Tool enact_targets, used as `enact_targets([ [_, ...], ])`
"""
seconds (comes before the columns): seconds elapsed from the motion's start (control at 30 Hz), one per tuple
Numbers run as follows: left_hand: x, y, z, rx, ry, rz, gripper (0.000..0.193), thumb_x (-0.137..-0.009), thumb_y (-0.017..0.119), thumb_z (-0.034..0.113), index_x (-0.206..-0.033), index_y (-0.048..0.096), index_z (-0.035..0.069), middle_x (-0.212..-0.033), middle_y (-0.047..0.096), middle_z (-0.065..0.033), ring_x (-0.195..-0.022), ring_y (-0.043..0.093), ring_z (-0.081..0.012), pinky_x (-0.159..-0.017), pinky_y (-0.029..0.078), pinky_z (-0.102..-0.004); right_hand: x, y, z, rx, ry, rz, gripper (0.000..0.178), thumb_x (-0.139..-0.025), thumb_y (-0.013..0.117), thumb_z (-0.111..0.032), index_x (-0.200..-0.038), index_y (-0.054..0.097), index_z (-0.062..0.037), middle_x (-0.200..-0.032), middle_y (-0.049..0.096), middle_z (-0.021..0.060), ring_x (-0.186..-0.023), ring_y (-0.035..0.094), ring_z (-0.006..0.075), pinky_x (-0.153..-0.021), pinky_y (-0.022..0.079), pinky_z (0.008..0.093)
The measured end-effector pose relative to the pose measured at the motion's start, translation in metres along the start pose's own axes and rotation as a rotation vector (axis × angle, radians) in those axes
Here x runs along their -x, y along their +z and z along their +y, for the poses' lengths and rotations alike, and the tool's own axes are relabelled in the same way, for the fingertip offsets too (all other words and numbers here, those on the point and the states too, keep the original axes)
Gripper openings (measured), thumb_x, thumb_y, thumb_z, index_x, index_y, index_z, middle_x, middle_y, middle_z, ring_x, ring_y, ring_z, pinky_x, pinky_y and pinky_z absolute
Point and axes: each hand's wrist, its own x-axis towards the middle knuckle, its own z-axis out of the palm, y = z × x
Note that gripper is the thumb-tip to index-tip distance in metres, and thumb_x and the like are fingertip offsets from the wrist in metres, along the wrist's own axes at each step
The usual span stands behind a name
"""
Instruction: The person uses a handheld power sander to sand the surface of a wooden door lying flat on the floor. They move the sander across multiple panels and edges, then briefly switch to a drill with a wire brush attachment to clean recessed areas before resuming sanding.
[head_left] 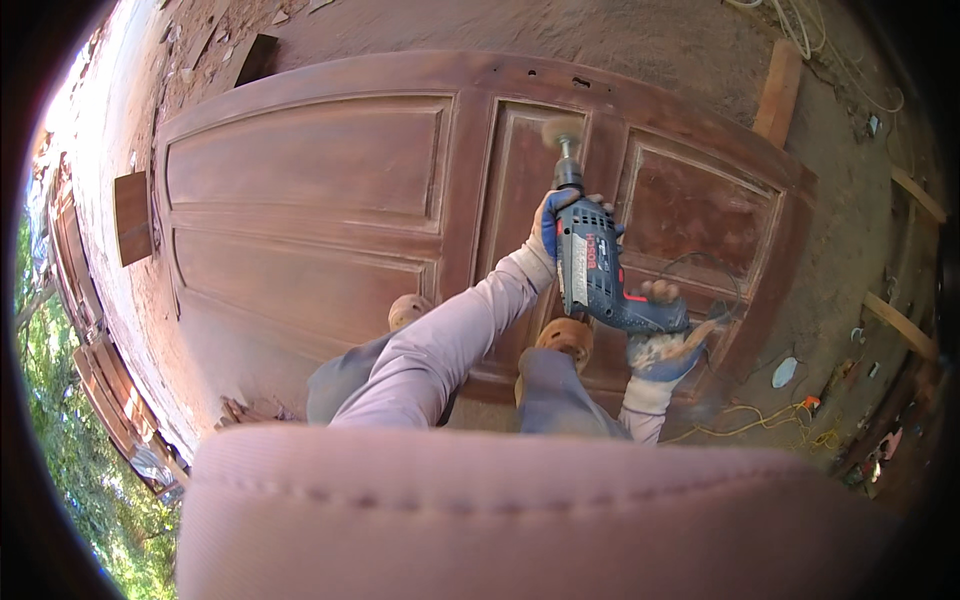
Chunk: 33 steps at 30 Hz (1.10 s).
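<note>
A dark blue-grey power drill [603,270] points away from me over a brown wooden panelled door [463,170]. My left hand [547,232], in a blue and cream glove, is closed round the drill's front end just behind the chuck. On the rear handle, my right hand [662,352] is closed, also gloved, with fingertips showing on the handle's far side. A round attachment [562,131] at the end of the metal shank is blurred. It is over the narrow middle panel near the door's far edge. Pale dusty marks line the mouldings of the middle and right panels.
Beneath the door lies dirt ground [640,35]. Wooden blocks [132,218] [780,95] sit by its left and far right edges. A yellow cord [750,410] runs over the ground at lower right. My feet are at the door's near side, and planks [905,325] lie at far right.
</note>
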Motion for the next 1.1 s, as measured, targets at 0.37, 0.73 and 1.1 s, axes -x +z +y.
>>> enact_targets([
  [0.37, -0.062, -0.099, 0.089, -0.967, 0.331, 0.546, 0.033, -0.081, 0.070, 0.032, -0.095, 0.065, 0.003, -0.080, 0.066, -0.0071, -0.067, 0.064, -0.0196, -0.066, 0.053, -0.0335, -0.107, -0.038, 0.084, 0.342, -0.423, -0.788, 0.026, -0.098, 0.043, -0.022, -0.077, 0.042, -0.0074, -0.060, 0.045, 0.0053, -0.059, 0.046, 0.0205, -0.077, 0.046, 0.0439],
  [0.73, -0.053, -0.075, 0.088, -0.998, 0.170, 0.693, 0.031, -0.079, 0.071, 0.028, -0.093, 0.063, 0.002, -0.077, 0.066, -0.0088, -0.060, 0.063, -0.0204, -0.060, 0.053, -0.0354, -0.079, -0.038, 0.103, 0.342, -0.403, -0.453, 0.039, -0.102, 0.033, -0.027, -0.069, 0.042, -0.0082, -0.058, 0.042, 0.0031, -0.057, 0.044, 0.0178, -0.080, 0.048, 0.0439],
  [1.1, -0.020, -0.106, 0.145, -0.581, 0.190, 0.357, 0.022, -0.088, 0.062, 0.024, -0.104, 0.060, 0.010, -0.088, 0.065, -0.0073, -0.075, 0.065, -0.0211, -0.072, 0.055, -0.0376, -0.078, -0.009, 0.131, 0.428, -0.331, -0.443, 0.038, -0.102, 0.036, -0.029, -0.071, 0.043, -0.0086, -0.057, 0.039, 0.0031, -0.059, 0.046, 0.0190, -0.084, 0.046, 0.0450],
])
